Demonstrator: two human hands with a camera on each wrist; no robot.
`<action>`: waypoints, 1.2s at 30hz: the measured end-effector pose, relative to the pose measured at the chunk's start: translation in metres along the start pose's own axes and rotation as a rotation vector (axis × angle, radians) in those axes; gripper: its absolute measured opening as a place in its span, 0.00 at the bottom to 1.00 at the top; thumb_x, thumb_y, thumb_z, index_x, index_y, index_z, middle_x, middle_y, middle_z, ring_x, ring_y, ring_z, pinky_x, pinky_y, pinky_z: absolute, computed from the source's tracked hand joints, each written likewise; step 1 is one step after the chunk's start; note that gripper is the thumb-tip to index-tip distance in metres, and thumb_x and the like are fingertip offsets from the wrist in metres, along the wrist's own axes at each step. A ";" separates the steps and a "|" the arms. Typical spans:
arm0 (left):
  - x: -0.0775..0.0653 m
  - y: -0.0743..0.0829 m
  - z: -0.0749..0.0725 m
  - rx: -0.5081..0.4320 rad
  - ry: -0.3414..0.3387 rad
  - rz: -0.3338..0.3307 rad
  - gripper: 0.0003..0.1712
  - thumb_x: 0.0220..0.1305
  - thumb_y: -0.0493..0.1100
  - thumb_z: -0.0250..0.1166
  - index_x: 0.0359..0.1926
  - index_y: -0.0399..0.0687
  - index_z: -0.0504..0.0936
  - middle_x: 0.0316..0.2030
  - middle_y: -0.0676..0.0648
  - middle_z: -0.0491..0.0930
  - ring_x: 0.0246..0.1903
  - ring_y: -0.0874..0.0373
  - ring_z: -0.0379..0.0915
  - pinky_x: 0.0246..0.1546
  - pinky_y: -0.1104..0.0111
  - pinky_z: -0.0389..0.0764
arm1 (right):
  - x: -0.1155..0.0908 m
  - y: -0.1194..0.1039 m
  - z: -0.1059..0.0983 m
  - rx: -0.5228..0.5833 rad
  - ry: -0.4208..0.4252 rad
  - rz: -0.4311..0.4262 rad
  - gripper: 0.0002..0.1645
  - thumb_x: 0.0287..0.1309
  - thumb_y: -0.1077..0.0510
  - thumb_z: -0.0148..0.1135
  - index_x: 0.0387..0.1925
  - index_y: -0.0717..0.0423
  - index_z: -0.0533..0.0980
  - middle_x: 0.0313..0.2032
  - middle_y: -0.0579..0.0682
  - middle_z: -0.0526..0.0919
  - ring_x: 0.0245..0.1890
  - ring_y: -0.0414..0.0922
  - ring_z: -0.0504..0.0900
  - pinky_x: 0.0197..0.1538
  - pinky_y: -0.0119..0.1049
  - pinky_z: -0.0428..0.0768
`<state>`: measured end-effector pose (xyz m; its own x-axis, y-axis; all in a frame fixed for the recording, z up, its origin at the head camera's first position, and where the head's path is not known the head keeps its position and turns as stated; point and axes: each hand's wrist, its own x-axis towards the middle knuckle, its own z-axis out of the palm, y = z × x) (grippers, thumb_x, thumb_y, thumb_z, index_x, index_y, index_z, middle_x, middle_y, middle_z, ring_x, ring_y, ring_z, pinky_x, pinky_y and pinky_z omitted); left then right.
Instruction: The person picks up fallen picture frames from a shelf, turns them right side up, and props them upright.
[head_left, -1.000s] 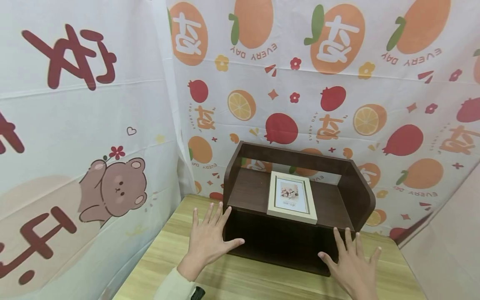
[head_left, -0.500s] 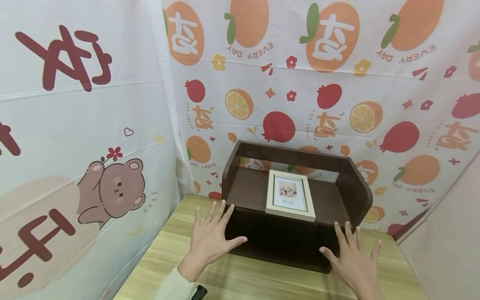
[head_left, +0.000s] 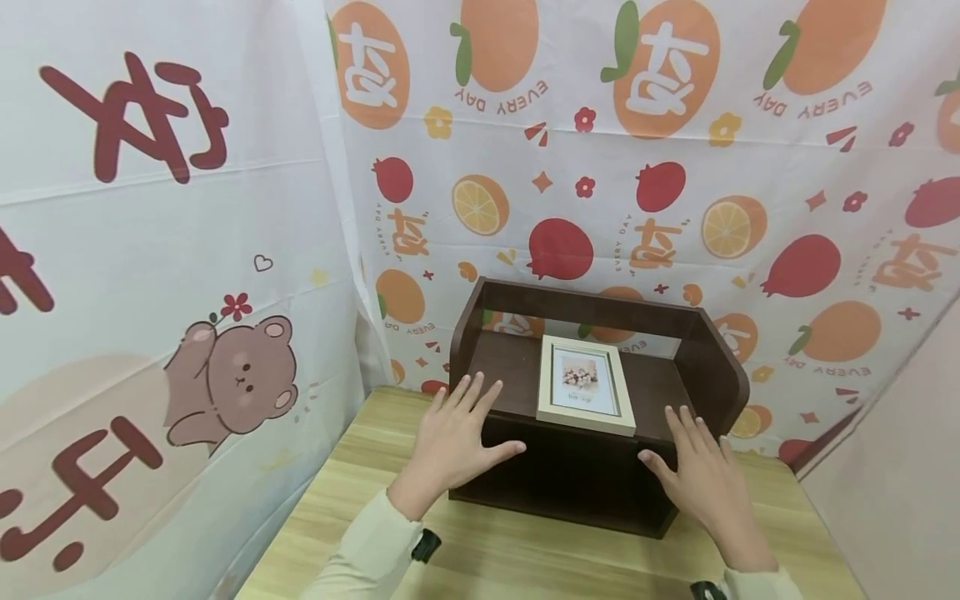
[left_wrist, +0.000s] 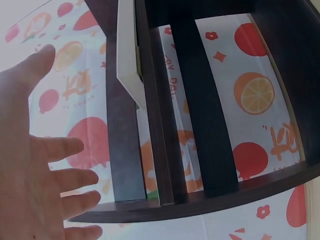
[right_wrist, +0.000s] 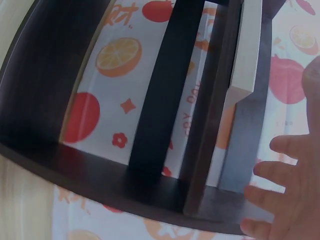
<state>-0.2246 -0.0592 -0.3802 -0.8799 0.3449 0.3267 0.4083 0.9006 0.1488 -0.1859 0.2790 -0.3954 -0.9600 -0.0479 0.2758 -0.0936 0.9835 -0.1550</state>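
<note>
A dark brown two-level desk shelf (head_left: 510, 354) stands on the table. On its upper board lies a cream picture frame (head_left: 624, 400), flat and face up, holding a small picture of flowers. My left hand (head_left: 453, 442) is spread before the shelf's left front, fingertips overlapping the upper board in the head view. Opposite, my right hand (head_left: 705, 479) is spread at the right front, fingertips near that board's edge. Neither hand holds anything. Both wrist views show the frame's edge (left_wrist: 129, 60) jutting beside the shelf board, with fingers (right_wrist: 270, 195) apart from it.
The shelf's lower compartment (head_left: 558, 479) faces me, dark inside. Beneath is a wood-grain table (head_left: 360, 475). A fruit-print cloth (head_left: 450, 75) hangs close behind, and a cloth with a printed bear (head_left: 251, 379) hangs at left. A pale wall (head_left: 900, 458) borders the right.
Both hands have moved forward toward the shelf, the left also shifting right. The right sleeve has come into the head view. The picture frame still lies on the shelf.
</note>
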 end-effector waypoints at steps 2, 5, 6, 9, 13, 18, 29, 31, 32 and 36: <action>0.008 0.001 -0.001 -0.017 0.006 0.011 0.53 0.54 0.81 0.50 0.73 0.59 0.60 0.72 0.45 0.60 0.72 0.49 0.54 0.69 0.49 0.59 | 0.009 -0.002 -0.001 0.026 -0.009 -0.012 0.50 0.65 0.30 0.47 0.73 0.62 0.55 0.70 0.69 0.57 0.68 0.68 0.59 0.66 0.69 0.55; 0.019 0.002 -0.001 -0.021 0.022 0.015 0.51 0.54 0.80 0.51 0.72 0.59 0.63 0.70 0.45 0.64 0.70 0.50 0.59 0.64 0.51 0.67 | 0.024 -0.003 -0.003 0.063 -0.005 -0.021 0.47 0.66 0.34 0.50 0.71 0.64 0.57 0.70 0.70 0.58 0.67 0.68 0.62 0.64 0.68 0.59; 0.022 0.002 -0.001 -0.019 0.041 0.013 0.50 0.54 0.80 0.52 0.71 0.59 0.65 0.69 0.45 0.66 0.69 0.50 0.62 0.61 0.52 0.71 | 0.029 -0.004 -0.003 0.069 0.002 -0.025 0.46 0.66 0.35 0.50 0.70 0.64 0.58 0.69 0.69 0.59 0.66 0.68 0.63 0.64 0.67 0.61; 0.033 0.006 -0.001 -0.032 0.087 -0.015 0.47 0.54 0.78 0.55 0.69 0.61 0.68 0.63 0.47 0.73 0.61 0.52 0.71 0.44 0.56 0.80 | 0.043 -0.005 -0.004 0.097 0.024 -0.031 0.44 0.66 0.35 0.50 0.68 0.64 0.62 0.67 0.68 0.63 0.63 0.68 0.66 0.61 0.66 0.65; 0.044 0.013 -0.004 -0.098 0.093 -0.027 0.44 0.55 0.76 0.57 0.69 0.61 0.68 0.57 0.48 0.77 0.54 0.53 0.75 0.33 0.60 0.80 | 0.059 -0.005 -0.001 0.139 -0.002 -0.032 0.45 0.66 0.33 0.49 0.67 0.66 0.63 0.65 0.69 0.65 0.61 0.69 0.67 0.59 0.65 0.67; 0.060 0.019 -0.001 -0.186 0.032 -0.028 0.45 0.57 0.74 0.58 0.70 0.60 0.66 0.60 0.48 0.75 0.58 0.51 0.72 0.41 0.56 0.80 | 0.072 -0.003 0.003 0.172 -0.039 -0.004 0.45 0.66 0.35 0.50 0.68 0.67 0.61 0.65 0.70 0.65 0.62 0.69 0.67 0.61 0.65 0.66; 0.085 0.013 0.016 -0.368 -0.112 -0.064 0.47 0.56 0.74 0.59 0.72 0.60 0.63 0.67 0.45 0.68 0.65 0.47 0.66 0.54 0.47 0.75 | 0.086 0.001 0.012 0.137 -0.101 0.026 0.47 0.66 0.33 0.48 0.68 0.68 0.61 0.65 0.71 0.65 0.62 0.70 0.67 0.59 0.70 0.63; 0.088 0.011 0.019 -0.393 -0.130 -0.069 0.47 0.56 0.73 0.59 0.72 0.59 0.63 0.67 0.45 0.68 0.66 0.46 0.65 0.55 0.46 0.74 | 0.088 0.001 0.014 0.123 -0.111 0.022 0.47 0.66 0.34 0.49 0.68 0.68 0.61 0.64 0.71 0.66 0.62 0.70 0.67 0.58 0.70 0.64; 0.089 0.010 0.020 -0.407 -0.139 -0.072 0.47 0.56 0.73 0.59 0.72 0.58 0.63 0.67 0.44 0.68 0.66 0.46 0.65 0.56 0.46 0.74 | 0.089 0.001 0.015 0.118 -0.114 0.019 0.47 0.66 0.33 0.49 0.68 0.68 0.61 0.64 0.71 0.66 0.61 0.70 0.67 0.58 0.70 0.64; 0.095 0.008 0.026 -0.447 -0.162 -0.073 0.47 0.57 0.72 0.60 0.71 0.55 0.64 0.67 0.43 0.68 0.65 0.44 0.65 0.58 0.46 0.72 | 0.092 0.003 0.018 0.107 -0.115 0.006 0.49 0.65 0.30 0.48 0.67 0.68 0.62 0.63 0.72 0.67 0.60 0.70 0.68 0.56 0.69 0.66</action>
<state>-0.3110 -0.0125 -0.3719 -0.9221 0.3539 0.1563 0.3775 0.7344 0.5641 -0.2798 0.2742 -0.3879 -0.9839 -0.0681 0.1653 -0.1098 0.9598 -0.2582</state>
